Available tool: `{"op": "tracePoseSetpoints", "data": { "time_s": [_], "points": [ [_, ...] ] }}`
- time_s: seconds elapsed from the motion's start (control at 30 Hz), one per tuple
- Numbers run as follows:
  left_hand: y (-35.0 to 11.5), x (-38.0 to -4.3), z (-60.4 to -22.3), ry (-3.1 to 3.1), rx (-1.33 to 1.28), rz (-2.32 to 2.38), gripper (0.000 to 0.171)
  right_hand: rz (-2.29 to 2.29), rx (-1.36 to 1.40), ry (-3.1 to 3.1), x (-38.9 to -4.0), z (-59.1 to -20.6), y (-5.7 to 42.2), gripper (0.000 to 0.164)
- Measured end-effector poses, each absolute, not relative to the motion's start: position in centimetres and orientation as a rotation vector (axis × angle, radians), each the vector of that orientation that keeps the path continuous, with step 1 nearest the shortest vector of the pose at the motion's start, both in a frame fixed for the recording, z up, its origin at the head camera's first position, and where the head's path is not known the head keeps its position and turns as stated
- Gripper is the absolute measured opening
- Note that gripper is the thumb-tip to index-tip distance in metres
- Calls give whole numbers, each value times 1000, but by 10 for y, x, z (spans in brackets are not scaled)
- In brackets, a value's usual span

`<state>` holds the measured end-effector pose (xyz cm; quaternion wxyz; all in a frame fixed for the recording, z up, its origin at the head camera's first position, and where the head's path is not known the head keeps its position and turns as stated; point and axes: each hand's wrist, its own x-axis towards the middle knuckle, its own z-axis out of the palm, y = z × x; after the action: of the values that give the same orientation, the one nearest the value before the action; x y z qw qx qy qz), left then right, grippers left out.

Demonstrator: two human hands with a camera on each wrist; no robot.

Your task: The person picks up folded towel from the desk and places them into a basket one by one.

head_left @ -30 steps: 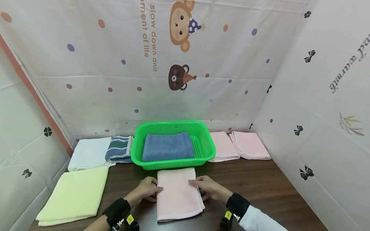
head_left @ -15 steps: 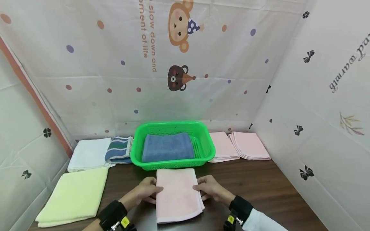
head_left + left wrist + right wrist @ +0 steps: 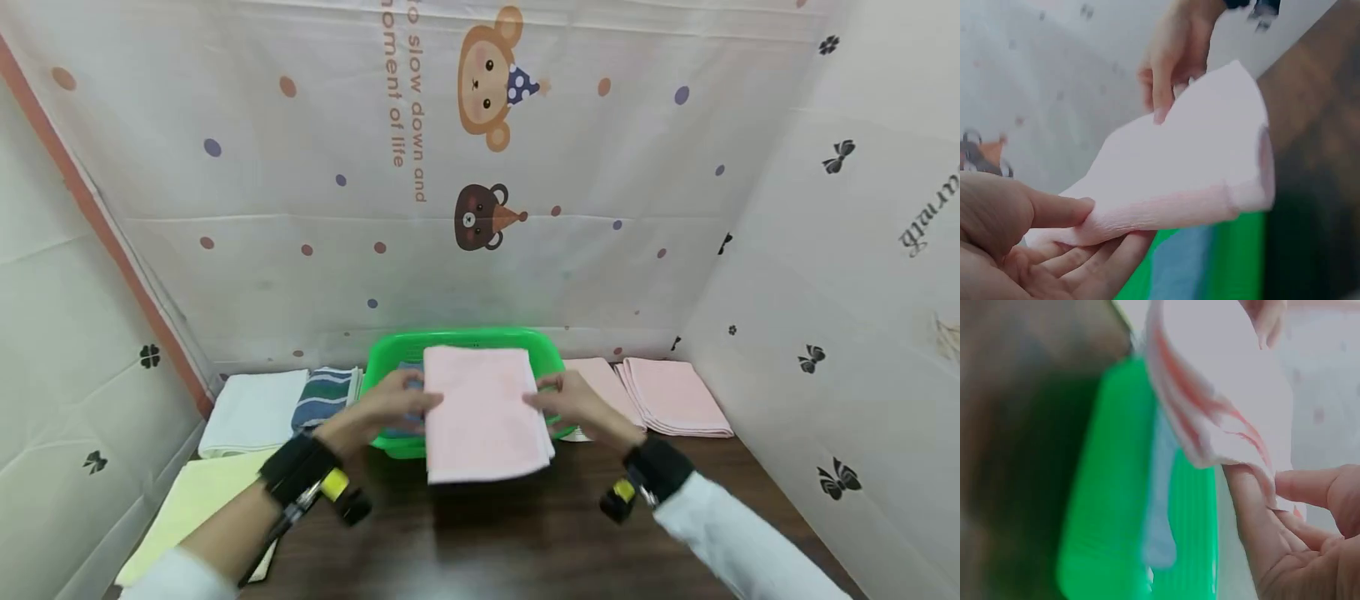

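A folded pink towel (image 3: 483, 417) is held up between both hands, in front of and partly over the green basket (image 3: 465, 337). My left hand (image 3: 390, 400) pinches its left edge, thumb on top and fingers beneath, as the left wrist view shows. On the opposite edge my right hand (image 3: 573, 404) pinches the layered folds between thumb and fingers (image 3: 1244, 500). Inside the basket lies a blue towel (image 3: 1179, 262), mostly hidden behind the pink one in the head view.
Left of the basket lie a white towel (image 3: 251, 408), a striped towel (image 3: 322, 398) and a yellow towel (image 3: 187, 508). Two folded pink towels, the outer one (image 3: 675, 396) by the right wall, lie right of the basket. A printed curtain (image 3: 315, 192) stands behind the brown table (image 3: 570, 533).
Both hands have lifted the pink towel off the table and moved it forward to the basket. The head view has shifted slightly.
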<state>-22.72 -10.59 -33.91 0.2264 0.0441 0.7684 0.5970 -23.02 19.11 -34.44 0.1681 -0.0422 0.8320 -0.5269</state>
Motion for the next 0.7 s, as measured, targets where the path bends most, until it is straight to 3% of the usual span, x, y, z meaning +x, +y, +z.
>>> {"op": "tracePoseSetpoints", "data": {
  "time_s": [0.13, 0.3, 0.47, 0.57, 0.7],
  "points": [
    [-85, -285, -341, 2156, 97, 1553, 35, -1322, -147, 2445, -285, -338, 196, 19],
    [-57, -330, -374, 2123, 6, 1510, 37, -894, -46, 2680, -331, -349, 195, 38],
    [-37, -355, -407, 2077, -54, 1510, 40, -479, 116, 2858, -351, -364, 186, 11],
    [-28, -367, -421, 2100, -62, 1459, 36, -387, 147, 2885, -358, -372, 182, 17],
    [-20, -381, -429, 2122, -101, 1404, 31, -391, 143, 2890, -366, -383, 180, 10]
  ]
}}
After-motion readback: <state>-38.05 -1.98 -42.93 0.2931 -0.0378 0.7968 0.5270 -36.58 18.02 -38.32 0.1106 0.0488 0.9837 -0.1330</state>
